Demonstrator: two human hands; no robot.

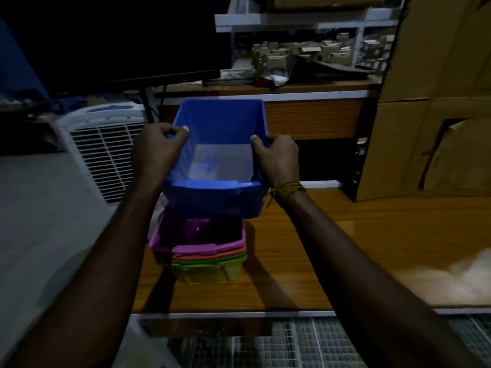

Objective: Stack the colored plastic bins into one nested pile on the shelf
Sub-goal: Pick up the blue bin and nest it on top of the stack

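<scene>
I hold the blue bin (220,155) in the air with both hands, opening up, directly above the nested pile (202,251). My left hand (156,150) pinches its left rim, thumb and fingers closed on the wall; my right hand (276,158) is clamped on the right rim, thumb inside. The pile sits on the wooden shelf (318,248): purple bin (186,235) on top, then orange, green and yellow rims showing below. Blue bin's base hangs just over the purple bin; contact cannot be determined.
</scene>
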